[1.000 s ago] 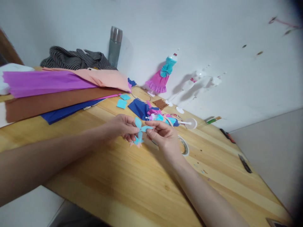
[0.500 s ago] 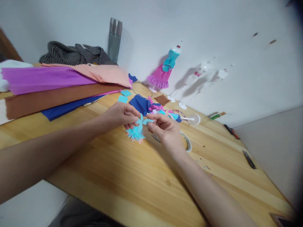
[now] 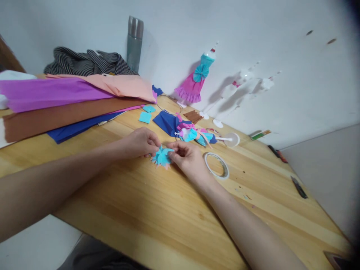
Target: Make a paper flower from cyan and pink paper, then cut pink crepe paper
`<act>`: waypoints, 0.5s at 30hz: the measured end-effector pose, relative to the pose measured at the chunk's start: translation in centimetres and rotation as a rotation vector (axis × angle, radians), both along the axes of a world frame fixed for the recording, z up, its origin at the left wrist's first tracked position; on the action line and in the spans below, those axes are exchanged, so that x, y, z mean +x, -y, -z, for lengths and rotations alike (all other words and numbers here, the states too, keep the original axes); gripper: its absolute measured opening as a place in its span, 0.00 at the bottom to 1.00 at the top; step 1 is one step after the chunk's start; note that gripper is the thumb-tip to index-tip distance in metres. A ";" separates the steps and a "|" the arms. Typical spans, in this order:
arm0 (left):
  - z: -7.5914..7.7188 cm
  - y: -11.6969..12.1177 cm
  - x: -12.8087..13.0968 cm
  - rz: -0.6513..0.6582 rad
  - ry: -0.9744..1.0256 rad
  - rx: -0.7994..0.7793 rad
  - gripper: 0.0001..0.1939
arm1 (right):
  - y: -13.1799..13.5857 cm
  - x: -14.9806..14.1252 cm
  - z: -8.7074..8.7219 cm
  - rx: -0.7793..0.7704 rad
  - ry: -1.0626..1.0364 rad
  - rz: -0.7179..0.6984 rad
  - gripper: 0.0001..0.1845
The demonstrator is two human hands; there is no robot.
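Your left hand [image 3: 142, 143] and right hand [image 3: 188, 157]: fingers nearly closed, apparently pinching blue paper flower's [image 3: 162, 155] opposite edges.

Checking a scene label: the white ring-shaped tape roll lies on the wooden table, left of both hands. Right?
Not quite: the head view shows the white ring-shaped tape roll on the wooden table, but to the right of both the left hand and right hand.

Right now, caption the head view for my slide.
Two hands pinch a blue paper flower above a wooden table.
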State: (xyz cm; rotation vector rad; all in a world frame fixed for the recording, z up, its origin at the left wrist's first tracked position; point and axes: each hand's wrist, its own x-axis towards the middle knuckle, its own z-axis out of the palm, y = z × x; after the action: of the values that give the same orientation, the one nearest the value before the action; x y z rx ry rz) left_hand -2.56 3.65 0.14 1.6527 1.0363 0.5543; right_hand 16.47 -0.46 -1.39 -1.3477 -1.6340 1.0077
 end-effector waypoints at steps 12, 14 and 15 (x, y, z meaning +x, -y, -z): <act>0.4 0.1 -0.2 0.048 -0.100 0.131 0.10 | 0.0 0.1 -0.1 0.024 0.189 -0.056 0.11; 0.5 0.2 -0.2 0.054 -0.147 0.214 0.09 | 0.1 0.1 -0.1 0.030 0.193 -0.060 0.11; 0.3 0.2 -0.2 0.059 -0.140 0.214 0.09 | 0.1 0.1 -0.2 0.038 0.172 -0.058 0.11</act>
State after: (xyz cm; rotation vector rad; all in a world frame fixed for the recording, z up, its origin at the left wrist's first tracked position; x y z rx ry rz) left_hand -2.71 3.45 -0.20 1.9274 1.0545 0.5312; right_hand 16.60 -0.59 -1.18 -1.4010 -1.8200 0.9104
